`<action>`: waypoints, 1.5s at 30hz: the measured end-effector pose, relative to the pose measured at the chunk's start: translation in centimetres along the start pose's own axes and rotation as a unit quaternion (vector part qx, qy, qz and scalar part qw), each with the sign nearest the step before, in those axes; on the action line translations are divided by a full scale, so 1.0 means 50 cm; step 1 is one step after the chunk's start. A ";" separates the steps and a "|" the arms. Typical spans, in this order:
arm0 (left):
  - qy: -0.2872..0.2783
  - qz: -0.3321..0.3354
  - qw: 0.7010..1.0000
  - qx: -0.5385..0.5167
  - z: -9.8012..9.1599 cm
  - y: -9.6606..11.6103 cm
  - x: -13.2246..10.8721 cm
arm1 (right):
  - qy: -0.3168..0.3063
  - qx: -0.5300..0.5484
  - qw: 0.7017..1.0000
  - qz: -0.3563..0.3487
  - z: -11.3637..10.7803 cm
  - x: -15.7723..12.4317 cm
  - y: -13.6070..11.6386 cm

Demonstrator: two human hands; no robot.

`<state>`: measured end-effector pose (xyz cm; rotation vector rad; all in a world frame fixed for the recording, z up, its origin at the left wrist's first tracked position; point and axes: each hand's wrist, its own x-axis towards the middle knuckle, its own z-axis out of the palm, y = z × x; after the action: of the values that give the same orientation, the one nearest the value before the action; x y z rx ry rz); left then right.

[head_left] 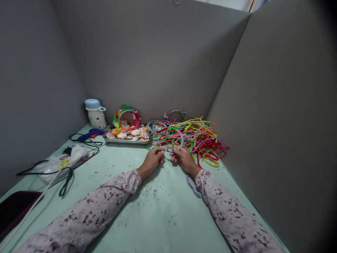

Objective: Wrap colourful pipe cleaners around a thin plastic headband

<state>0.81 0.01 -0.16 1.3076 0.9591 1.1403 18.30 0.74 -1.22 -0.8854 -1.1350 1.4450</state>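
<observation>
My left hand (153, 160) and my right hand (183, 159) meet in the middle of the pale green table (158, 218), fingers closed. Between them they pinch a thin hoop-shaped headband (176, 140) partly wrapped in pale fuzzy wire, which arches up just behind my fingers. A lilac pipe cleaner (191, 186) trails on the table beside my right wrist. Right behind the hands lies a big tangle of coloured pipe cleaners (195, 137).
A metal tray (127, 141) of seashells and wrapped headbands stands at the back, a white jar with a blue lid (96, 114) left of it. A blue glue gun (91, 134), black cables (65, 181) and plastic bags (61, 162) lie left. Grey partition walls close in.
</observation>
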 end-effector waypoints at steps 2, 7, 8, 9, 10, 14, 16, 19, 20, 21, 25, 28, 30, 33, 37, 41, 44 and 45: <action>0.036 0.022 0.999 0.021 -0.002 -0.001 0.001 | 0.003 0.003 1.000 0.003 -0.001 0.001 0.001; 0.065 0.088 0.989 0.096 -0.007 0.002 -0.005 | -0.005 -0.003 1.000 0.009 -0.002 0.003 0.005; 0.058 0.089 0.988 0.111 -0.007 0.003 -0.007 | -0.010 -0.003 1.000 0.010 -0.002 0.002 0.004; 0.047 0.090 0.987 0.125 -0.006 0.004 -0.010 | -0.015 -0.003 1.000 0.012 -0.002 0.002 0.004; 0.036 0.092 0.985 0.138 -0.005 0.005 -0.012 | -0.021 -0.003 1.000 0.014 -0.001 0.001 0.003; 0.026 0.104 0.982 0.156 -0.001 0.006 -0.015 | -0.033 -0.009 0.999 0.019 0.001 -0.002 -0.002; 0.027 0.100 0.984 0.147 0.000 0.006 -0.014 | -0.032 -0.013 0.999 0.019 0.001 -0.003 -0.003; 0.019 0.095 0.985 0.145 -0.001 0.004 -0.012 | -0.033 -0.013 0.999 0.022 -0.002 -0.002 -0.001; 0.015 0.097 0.984 0.148 -0.001 0.003 -0.012 | -0.034 -0.013 0.999 0.023 -0.003 -0.001 0.000; 0.012 0.099 0.983 0.152 -0.002 0.002 -0.011 | -0.034 -0.012 0.999 0.023 -0.004 0.000 0.001; 0.001 0.108 0.981 0.159 -0.002 0.001 -0.012 | -0.031 -0.006 0.999 0.029 -0.006 0.003 0.004; -0.007 0.109 0.982 0.154 0.000 0.005 -0.015 | -0.033 -0.002 0.999 0.031 -0.006 0.003 0.002; -0.012 0.107 0.982 0.157 0.000 0.007 -0.017 | -0.035 -0.001 0.999 0.032 -0.006 0.002 0.001; -0.016 0.103 0.980 0.168 0.000 0.009 -0.018 | -0.035 -0.007 0.999 0.030 -0.004 0.001 0.000; -0.018 0.097 0.982 0.163 0.000 0.005 -0.015 | -0.035 -0.007 0.999 0.032 -0.003 0.000 -0.001; -0.021 0.091 0.982 0.163 -0.001 0.001 -0.011 | -0.033 -0.003 0.999 0.036 -0.003 0.000 -0.002; -0.018 0.093 0.982 0.166 -0.001 -0.001 -0.009 | -0.034 -0.001 0.999 0.033 -0.003 0.001 -0.001; -0.018 0.093 0.981 0.167 -0.002 -0.001 -0.009 | -0.034 0.000 0.999 0.033 -0.004 0.001 -0.001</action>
<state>0.62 -0.40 -0.26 1.7137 1.0488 1.1234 18.47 0.81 -1.22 -0.8871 -1.1662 1.5396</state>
